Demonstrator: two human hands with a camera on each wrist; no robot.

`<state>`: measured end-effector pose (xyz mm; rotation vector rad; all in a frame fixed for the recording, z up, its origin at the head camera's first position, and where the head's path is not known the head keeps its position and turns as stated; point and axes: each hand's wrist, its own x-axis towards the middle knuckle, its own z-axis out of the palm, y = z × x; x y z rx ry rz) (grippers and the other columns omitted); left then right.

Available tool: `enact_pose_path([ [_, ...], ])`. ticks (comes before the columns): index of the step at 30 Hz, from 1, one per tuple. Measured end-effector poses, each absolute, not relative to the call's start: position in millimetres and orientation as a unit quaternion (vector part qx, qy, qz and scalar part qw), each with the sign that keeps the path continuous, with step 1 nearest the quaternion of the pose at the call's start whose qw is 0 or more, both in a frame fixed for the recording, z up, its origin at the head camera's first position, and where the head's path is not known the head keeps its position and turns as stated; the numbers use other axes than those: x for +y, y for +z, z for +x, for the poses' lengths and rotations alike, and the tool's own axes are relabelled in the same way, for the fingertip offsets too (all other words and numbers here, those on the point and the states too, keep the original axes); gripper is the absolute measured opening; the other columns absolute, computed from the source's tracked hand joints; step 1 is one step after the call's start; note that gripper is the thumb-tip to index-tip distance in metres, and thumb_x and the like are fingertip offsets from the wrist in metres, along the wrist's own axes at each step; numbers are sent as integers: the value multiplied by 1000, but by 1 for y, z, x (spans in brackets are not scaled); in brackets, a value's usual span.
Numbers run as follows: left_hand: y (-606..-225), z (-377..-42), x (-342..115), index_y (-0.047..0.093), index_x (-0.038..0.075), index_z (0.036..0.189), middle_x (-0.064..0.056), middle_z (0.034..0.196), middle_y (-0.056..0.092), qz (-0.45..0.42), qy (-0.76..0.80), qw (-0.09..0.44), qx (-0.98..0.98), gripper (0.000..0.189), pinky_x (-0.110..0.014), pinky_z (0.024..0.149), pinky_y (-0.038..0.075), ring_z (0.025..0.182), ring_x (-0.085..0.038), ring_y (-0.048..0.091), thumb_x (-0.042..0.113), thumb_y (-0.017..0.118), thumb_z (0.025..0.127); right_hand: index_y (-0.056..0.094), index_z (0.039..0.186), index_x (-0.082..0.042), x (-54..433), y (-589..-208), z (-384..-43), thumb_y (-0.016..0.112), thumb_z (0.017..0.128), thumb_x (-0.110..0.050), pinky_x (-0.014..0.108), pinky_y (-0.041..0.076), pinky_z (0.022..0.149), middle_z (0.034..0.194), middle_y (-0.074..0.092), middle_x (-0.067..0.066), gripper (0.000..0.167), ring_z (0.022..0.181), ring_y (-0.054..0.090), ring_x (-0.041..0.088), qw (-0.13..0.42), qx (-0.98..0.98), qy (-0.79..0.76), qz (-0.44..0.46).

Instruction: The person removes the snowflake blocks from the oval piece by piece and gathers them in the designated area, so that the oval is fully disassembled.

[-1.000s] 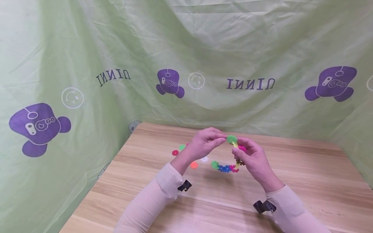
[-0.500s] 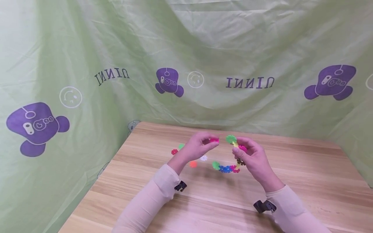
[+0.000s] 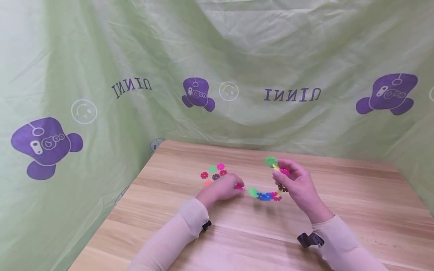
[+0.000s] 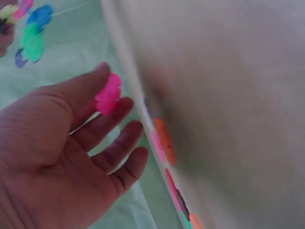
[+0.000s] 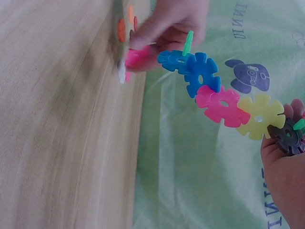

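Observation:
My left hand [image 3: 218,190] is low over the table, pinching a pink snowflake disc [image 4: 109,94] between thumb and index finger while its other fingers are spread. Higher up on the right, my right hand [image 3: 299,185] grips a chain of interlocked snowflake discs. A green disc [image 3: 271,162] tops the chain above the right fingertips. From below that hand the chain curves left through yellow [image 5: 260,117], pink [image 5: 223,106] and blue [image 5: 202,76] discs to another green disc [image 3: 253,192]. Part of the chain is hidden by the right fingers.
Several loose discs lie on the wooden table [image 3: 162,226] beyond the left hand, among them a red one [image 3: 204,175], a green one [image 3: 212,169] and a pink one [image 3: 220,166]. A white disc [image 5: 122,72] lies close by the left hand. Green printed cloth [image 3: 237,124] hangs behind.
My left hand has left the chain's top green disc and dropped left toward the table, carrying the pink disc. The right hand and its chain have hardly moved.

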<state>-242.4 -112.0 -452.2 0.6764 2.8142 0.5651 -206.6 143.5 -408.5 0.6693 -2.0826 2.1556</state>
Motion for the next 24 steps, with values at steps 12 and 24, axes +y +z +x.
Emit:
enact_pose_path([
  [12,-458,-239,-110,70,11,117,1,105,67,234,124,89,960,31,-26,87,50,97,-13,61,24,74,90,57,126,3,142,-412,-204,67,93,-4,29,56,62,95,66,10,35,75,65,14,30,-697,683,217],
  [24,-399,-241,-114,72,11,113,6,94,69,266,345,23,900,26,-22,69,51,80,-7,59,29,64,97,57,127,1,143,-412,-207,68,93,-7,28,56,61,98,65,15,36,75,65,15,22,-701,680,214],
])
